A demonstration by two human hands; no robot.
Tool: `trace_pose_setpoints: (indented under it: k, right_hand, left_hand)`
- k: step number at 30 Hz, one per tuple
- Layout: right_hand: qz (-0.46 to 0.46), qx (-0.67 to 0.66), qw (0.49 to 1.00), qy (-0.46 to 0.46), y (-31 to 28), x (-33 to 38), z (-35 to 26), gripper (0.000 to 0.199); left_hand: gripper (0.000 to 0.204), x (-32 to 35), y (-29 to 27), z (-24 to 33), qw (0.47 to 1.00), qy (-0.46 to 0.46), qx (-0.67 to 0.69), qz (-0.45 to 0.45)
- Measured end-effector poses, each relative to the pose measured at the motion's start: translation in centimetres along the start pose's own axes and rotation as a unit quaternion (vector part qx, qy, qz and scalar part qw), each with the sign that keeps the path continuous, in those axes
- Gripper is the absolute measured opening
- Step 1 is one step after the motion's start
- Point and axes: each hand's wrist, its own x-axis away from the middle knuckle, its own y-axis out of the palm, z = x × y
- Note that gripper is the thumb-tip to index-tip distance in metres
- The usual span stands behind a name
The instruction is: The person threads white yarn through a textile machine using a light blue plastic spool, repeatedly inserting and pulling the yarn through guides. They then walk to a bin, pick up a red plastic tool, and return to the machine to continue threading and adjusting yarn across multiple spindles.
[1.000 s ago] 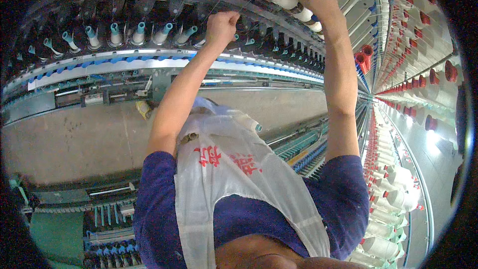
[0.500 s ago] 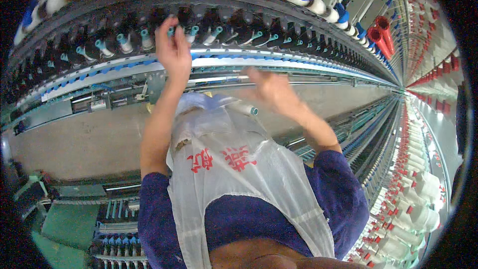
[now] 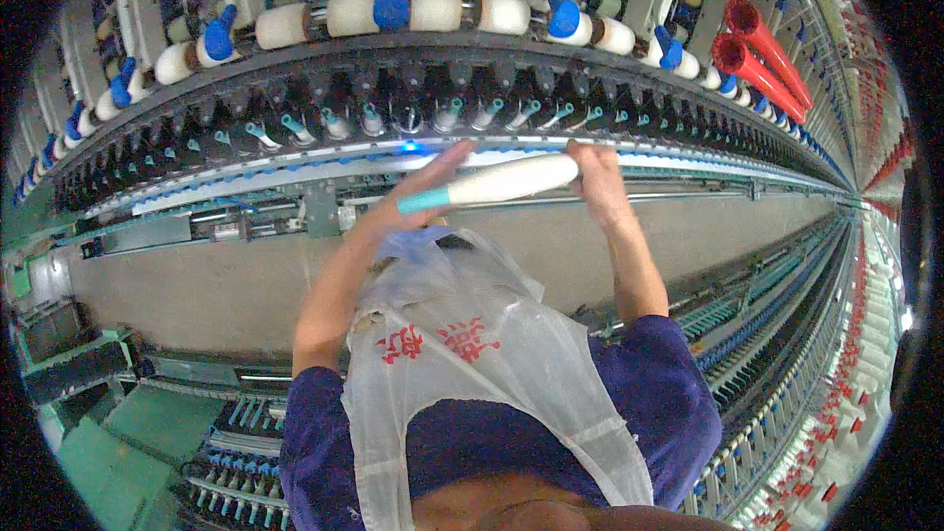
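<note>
A long bobbin wound with white yarn (image 3: 511,180), its bare tube end teal, lies slantwise in front of the spinning frame's rail. My right hand (image 3: 600,177) has its fingers closed around the bobbin's right, higher end. At the teal end is my left hand (image 3: 408,199), slightly blurred, fingers stretched out and pointing up to the right. The tube end overlaps its palm; whether they touch I cannot tell. Beyond both hands runs a row of spindles with teal-tipped bobbins (image 3: 447,115). A small blue light (image 3: 411,147) glows on the rail below them.
White rollers (image 3: 354,15) with blue levers (image 3: 390,2) line the machine above the spindles. Two red tubes (image 3: 752,64) stick out at the upper right. Behind me stands another machine with teal-tipped rows (image 3: 236,501). A grey floor strip (image 3: 197,285) runs between them.
My left hand has come down from the spindle row to the bobbin's teal end. My right hand, blurred before, now grips the bobbin. The view has shifted, showing more of the rollers.
</note>
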Motion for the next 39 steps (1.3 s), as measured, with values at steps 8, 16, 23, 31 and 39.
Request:
trace_pose_setpoints:
  k: [8, 16, 23, 31, 39]
  right_hand:
    - [-0.188, -0.138, 0.967, 0.101, 6.8, 2.2, 0.8, 0.044]
    - [-0.102, -0.104, 0.965, -0.219, 10.5, 1.2, -4.6, 0.041]
    - [0.056, 0.06, 0.881, -0.465, 12.7, 1.2, -6.3, 0.038]
    - [0.116, 0.134, 0.81, -0.559, 14.8, -2.2, -5.4, 0.016]
    - [-0.109, -0.543, 0.814, -0.175, 10.5, -5.9, -2.2, 0.01]
  left_hand:
    - [0.097, -0.2, 0.1, 8.1, 0.941, 0.108, 0.275, 0.164]
    - [0.087, 0.4, -1.6, 9.4, 0.932, 0.052, 0.201, 0.296]
    - [0.078, -0.6, -2.0, 8.1, 0.905, 0.097, -0.112, 0.4]
    - [0.059, 0.2, -2.2, 7.2, 0.914, 0.052, -0.224, 0.335]
    - [0.046, 4.8, -2.6, 3.2, 0.913, -0.215, -0.315, 0.143]
